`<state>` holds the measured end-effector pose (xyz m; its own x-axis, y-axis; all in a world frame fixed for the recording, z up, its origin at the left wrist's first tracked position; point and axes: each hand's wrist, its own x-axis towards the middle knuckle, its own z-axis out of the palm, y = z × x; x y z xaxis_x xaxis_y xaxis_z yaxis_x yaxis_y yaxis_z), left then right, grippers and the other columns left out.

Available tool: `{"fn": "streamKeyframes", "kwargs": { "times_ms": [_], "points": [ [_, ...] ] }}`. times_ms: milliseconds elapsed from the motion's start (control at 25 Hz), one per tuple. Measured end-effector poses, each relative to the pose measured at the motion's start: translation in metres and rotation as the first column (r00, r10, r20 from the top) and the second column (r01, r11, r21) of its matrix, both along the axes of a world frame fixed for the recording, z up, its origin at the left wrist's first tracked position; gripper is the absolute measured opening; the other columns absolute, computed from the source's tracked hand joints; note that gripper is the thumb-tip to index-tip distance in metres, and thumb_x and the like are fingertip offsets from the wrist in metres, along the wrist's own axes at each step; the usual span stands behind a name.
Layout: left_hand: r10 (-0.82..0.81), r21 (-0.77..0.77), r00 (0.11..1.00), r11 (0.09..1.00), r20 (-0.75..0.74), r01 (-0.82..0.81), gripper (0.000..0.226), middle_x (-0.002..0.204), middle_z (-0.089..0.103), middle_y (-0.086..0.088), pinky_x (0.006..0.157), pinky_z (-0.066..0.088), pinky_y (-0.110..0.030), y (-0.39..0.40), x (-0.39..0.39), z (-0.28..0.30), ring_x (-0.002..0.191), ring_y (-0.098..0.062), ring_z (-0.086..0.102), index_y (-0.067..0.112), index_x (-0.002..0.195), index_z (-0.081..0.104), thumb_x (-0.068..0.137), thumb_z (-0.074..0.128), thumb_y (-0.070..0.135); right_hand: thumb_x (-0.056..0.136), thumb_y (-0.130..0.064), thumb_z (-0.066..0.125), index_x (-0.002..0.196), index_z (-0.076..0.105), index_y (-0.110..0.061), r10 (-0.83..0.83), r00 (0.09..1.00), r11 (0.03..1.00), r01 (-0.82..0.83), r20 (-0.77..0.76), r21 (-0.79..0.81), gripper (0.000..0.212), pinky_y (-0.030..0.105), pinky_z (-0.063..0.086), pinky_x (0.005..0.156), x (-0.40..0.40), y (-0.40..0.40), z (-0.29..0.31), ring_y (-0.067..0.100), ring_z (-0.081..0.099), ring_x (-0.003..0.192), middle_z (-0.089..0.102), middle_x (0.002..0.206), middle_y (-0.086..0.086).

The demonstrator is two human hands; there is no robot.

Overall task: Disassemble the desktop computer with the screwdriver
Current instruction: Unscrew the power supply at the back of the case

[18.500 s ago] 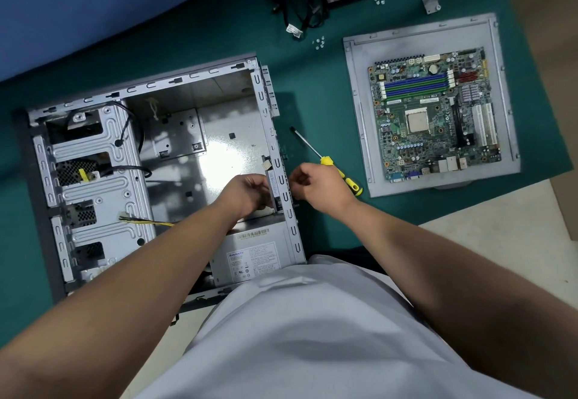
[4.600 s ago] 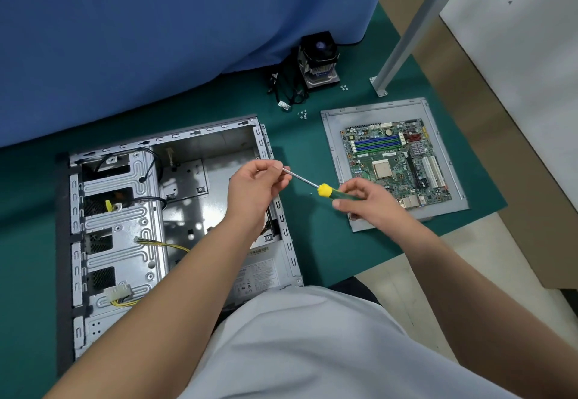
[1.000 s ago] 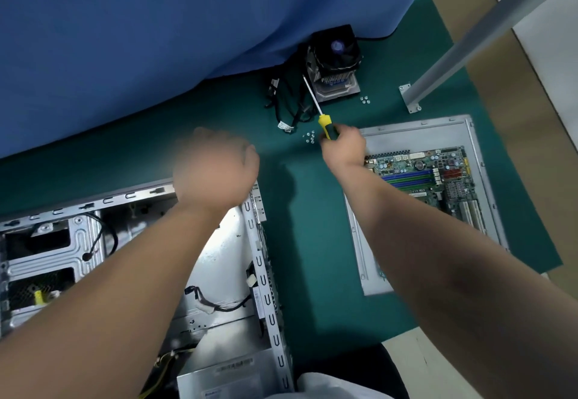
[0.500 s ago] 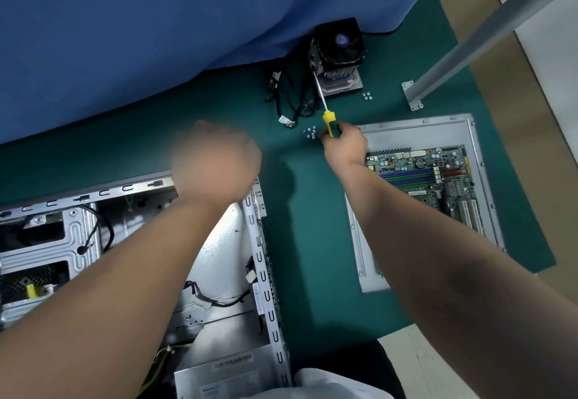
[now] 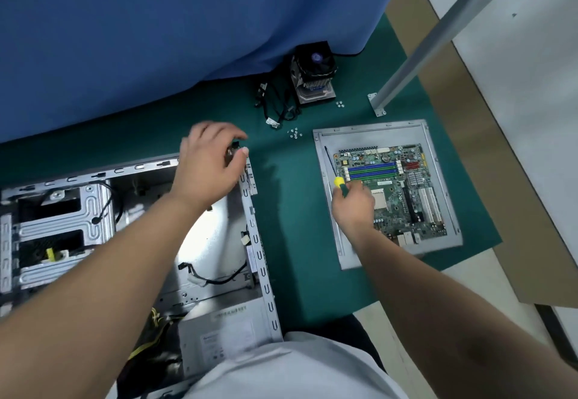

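Observation:
The open grey computer case [image 5: 256, 261] lies on its side on the green mat, power supply [image 5: 219, 342] at its near end. My left hand [image 5: 208, 164] is over the case's far right corner, fingers curled round a small dark metal part [image 5: 233, 151]. My right hand [image 5: 353, 201] grips the yellow-and-green screwdriver [image 5: 336, 179] by its handle. Its shaft points away from me along the left edge of the grey side panel [image 5: 328, 242]. The removed motherboard [image 5: 403, 189] lies on that panel.
A CPU cooler with fan [image 5: 314, 73] and loose black cables [image 5: 278, 108] sit at the back by the blue curtain [image 5: 187, 23]. Small screws [image 5: 294, 133] lie on the mat [image 5: 291, 211]. A slanted metal post [image 5: 438, 32] stands at the right. The mat's edge is close to my body.
My right hand has come back from the screws near the cooler to the panel's left edge, still holding the screwdriver. My left hand now holds a small part at the case corner.

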<state>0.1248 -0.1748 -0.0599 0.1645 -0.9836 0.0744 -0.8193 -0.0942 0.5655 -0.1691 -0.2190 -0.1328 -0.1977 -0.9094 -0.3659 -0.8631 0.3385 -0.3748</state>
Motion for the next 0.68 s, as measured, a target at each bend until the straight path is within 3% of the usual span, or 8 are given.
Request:
{"fn": "streamKeyframes", "kwargs": {
  "times_ms": [80,240,320,400,560,680],
  "points": [
    [0.083,-0.083,0.995,0.993,-0.047,-0.087,0.028,0.124,0.059,-0.003,0.107,0.034,-0.045,0.036,-0.007,0.0,0.125,-0.031,0.044,0.017,0.114,0.064,0.095,0.053,0.035,0.102,-0.034,0.055,0.131,0.056,-0.007,0.025,0.999,0.999,-0.023,-0.045,0.039,0.04,0.043,0.048,0.101,-0.006,0.006,0.002,0.037,0.055,0.118,0.053,0.133,0.018],
    [0.12,-0.057,0.99,0.991,-0.078,-0.125,0.015,0.113,0.055,0.003,0.098,0.034,-0.035,0.111,-0.018,-0.011,0.115,-0.024,0.045,0.018,0.109,0.06,0.098,0.054,0.027,0.097,-0.033,0.062,0.124,0.055,-0.014,0.119,0.987,0.984,-0.103,-0.112,0.144,0.034,0.038,0.05,0.084,-0.005,0.011,0.006,0.032,0.059,0.106,0.054,0.127,0.013],
    [0.087,0.157,0.977,0.986,-0.195,-0.056,0.01,0.109,0.059,0.009,0.089,0.042,-0.033,0.132,-0.02,-0.023,0.107,-0.018,0.053,0.023,0.109,0.061,0.103,0.054,0.027,0.096,-0.031,0.065,0.125,0.054,-0.014,0.134,0.983,0.978,-0.11,-0.128,0.176,0.035,0.037,0.047,0.079,-0.004,0.012,0.01,0.029,0.059,0.102,0.055,0.125,0.012],
    [0.105,0.445,0.959,0.895,-0.262,0.024,0.014,0.114,0.067,0.006,0.083,0.049,-0.031,0.138,-0.019,-0.034,0.102,-0.015,0.06,0.025,0.114,0.064,0.102,0.057,0.029,0.097,-0.03,0.064,0.13,0.053,-0.013,0.147,0.978,0.973,-0.116,-0.146,0.199,0.039,0.04,0.052,0.086,-0.004,0.013,0.013,0.032,0.059,0.107,0.054,0.13,0.014],
    [0.023,0.73,0.988,0.676,-0.155,0.099,0.026,0.124,0.069,0.002,0.095,0.052,-0.032,0.132,-0.022,-0.053,0.111,-0.02,0.064,0.025,0.122,0.067,0.097,0.065,0.034,0.096,-0.032,0.06,0.136,0.052,-0.013,0.212,0.971,0.97,-0.194,-0.115,0.147,0.044,0.045,0.049,0.098,-0.005,0.018,0.025,0.037,0.053,0.122,0.046,0.138,0.014],
    [-0.219,0.839,0.976,0.528,-0.012,0.129,0.022,0.118,0.067,-0.001,0.09,0.053,-0.035,0.124,-0.031,-0.061,0.104,-0.026,0.064,0.028,0.103,0.061,0.09,0.066,0.046,0.095,-0.034,0.062,0.13,0.057,-0.017,0.252,0.967,0.964,-0.246,-0.044,0.104,0.039,0.039,0.048,0.093,-0.001,0.034,0.036,0.032,0.059,0.11,0.047,0.136,0.01]
  ]
}}
